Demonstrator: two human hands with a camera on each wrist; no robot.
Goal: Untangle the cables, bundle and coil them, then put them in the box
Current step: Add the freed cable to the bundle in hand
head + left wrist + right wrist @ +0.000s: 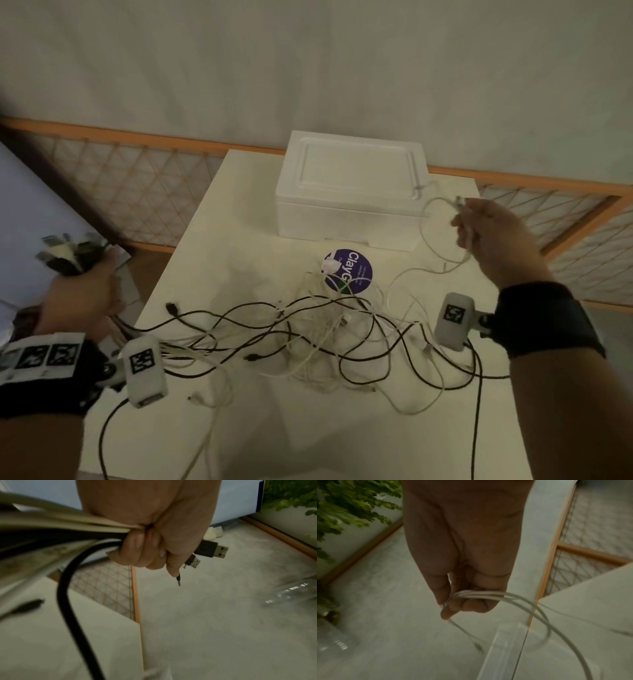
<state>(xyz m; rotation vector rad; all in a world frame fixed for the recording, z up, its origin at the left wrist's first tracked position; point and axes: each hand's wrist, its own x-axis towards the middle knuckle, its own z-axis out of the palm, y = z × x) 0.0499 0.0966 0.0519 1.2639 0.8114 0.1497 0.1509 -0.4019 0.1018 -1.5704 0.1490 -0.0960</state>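
Left wrist view alone shows USB plugs (pixel 212 549) past left hand (pixel 80 298) fisted on cable ends; right hand (pixel 493 233) pinches white cable (pixel 428 219) beside closed box (pixel 352 185); tangle (pixel 325 329) mid-table (pixel 239 212), reaching lower edge

Head camera high over table (pixel 239 428), facing forward and down, both forearms and foam box (pixel 349 185) in frame. Left wrist camera close behind left hand (pixel 150 524), facing floor off table edge. Right wrist camera close behind right hand (pixel 464 555). Shared: table corner, lattice rail (pixel 137 192).
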